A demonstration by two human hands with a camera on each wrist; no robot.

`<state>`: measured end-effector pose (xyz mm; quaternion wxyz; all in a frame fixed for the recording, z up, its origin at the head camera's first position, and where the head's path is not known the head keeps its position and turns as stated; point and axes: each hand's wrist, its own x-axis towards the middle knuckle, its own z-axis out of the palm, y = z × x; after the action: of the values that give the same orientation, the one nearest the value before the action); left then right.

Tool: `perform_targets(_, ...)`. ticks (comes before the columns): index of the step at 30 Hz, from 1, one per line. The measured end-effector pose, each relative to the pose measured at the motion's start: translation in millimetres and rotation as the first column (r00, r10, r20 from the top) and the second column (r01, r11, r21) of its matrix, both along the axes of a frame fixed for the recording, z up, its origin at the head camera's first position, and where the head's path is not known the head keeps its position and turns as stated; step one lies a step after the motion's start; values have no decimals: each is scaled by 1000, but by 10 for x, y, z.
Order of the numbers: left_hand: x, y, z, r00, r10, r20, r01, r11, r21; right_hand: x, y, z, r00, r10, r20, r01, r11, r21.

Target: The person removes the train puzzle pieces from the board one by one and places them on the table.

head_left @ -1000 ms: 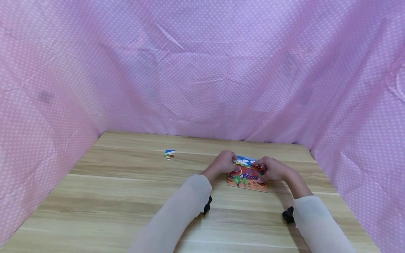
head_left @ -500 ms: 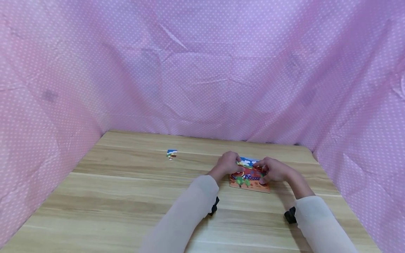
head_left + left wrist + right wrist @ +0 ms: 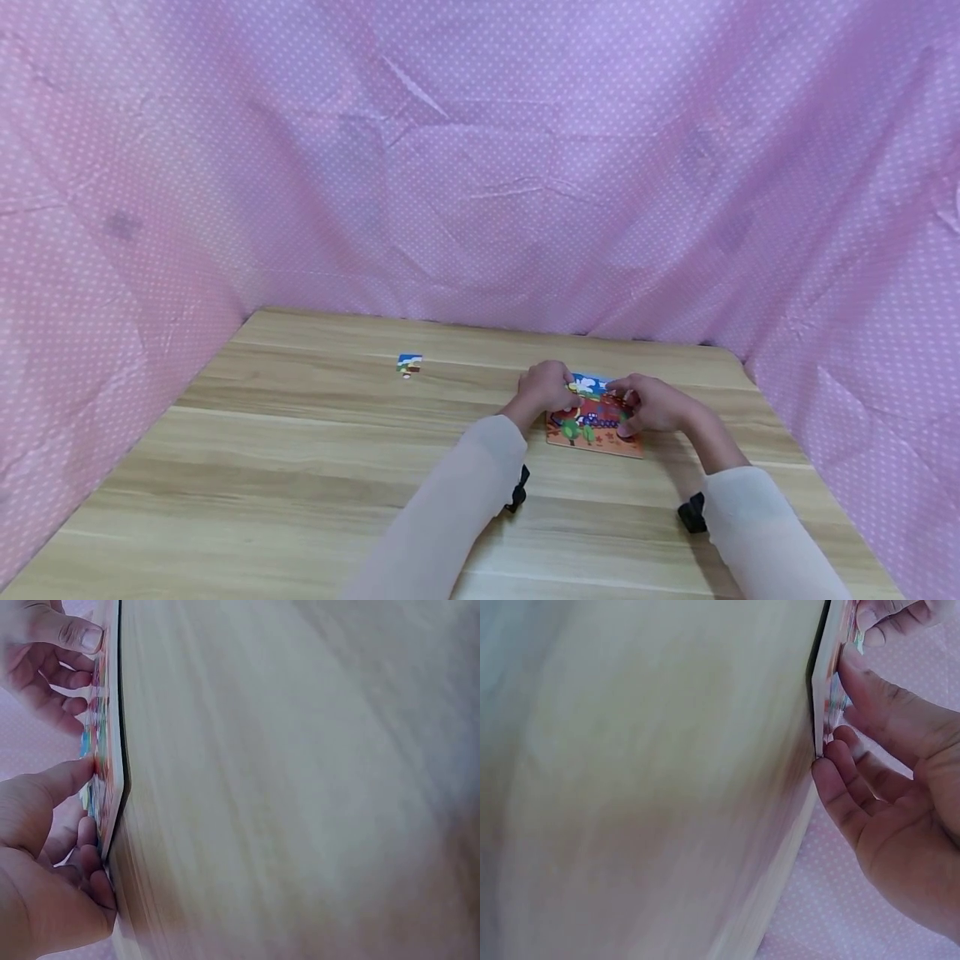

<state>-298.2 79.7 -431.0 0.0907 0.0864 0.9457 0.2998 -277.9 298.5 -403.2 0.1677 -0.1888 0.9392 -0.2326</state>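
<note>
A colourful jigsaw puzzle (image 3: 594, 442) in a flat board lies on the table, with trees, a small vehicle and a cloudy sky on it. At its left side is my left hand (image 3: 544, 388), thumb on the picture and fingers curled at the edge, as the left wrist view shows. My right hand (image 3: 654, 405) grips the right side, its thumb (image 3: 889, 701) on the face and fingertips against the board's edge (image 3: 819, 712). The hands hide parts of the picture. A loose puzzle piece (image 3: 409, 363) lies apart on the left, blue and white at its top.
The light wooden table (image 3: 285, 467) extends around the puzzle. Pink dotted cloth (image 3: 480, 183) hangs behind the table and along both sides. A black strap device (image 3: 517, 492) is on my left wrist, another black device (image 3: 692, 512) on my right.
The whole scene has shifted slightly rightward in the head view. My left hand has moved a little over the puzzle's left side; the right hand stays nearly in place. The loose piece has not moved.
</note>
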Motion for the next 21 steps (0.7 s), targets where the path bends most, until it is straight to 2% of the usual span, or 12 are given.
perform_targets(11, 14, 28, 14, 1000, 22, -6, -22, 1000, 12, 12, 0, 21, 1000, -20, 9, 20, 1000, 9)
perform_targets(21, 15, 34, -3, 998, 69, 2, -69, 992, 103, 0, -3, 8, 999, -29, 18, 29, 1000, 10)
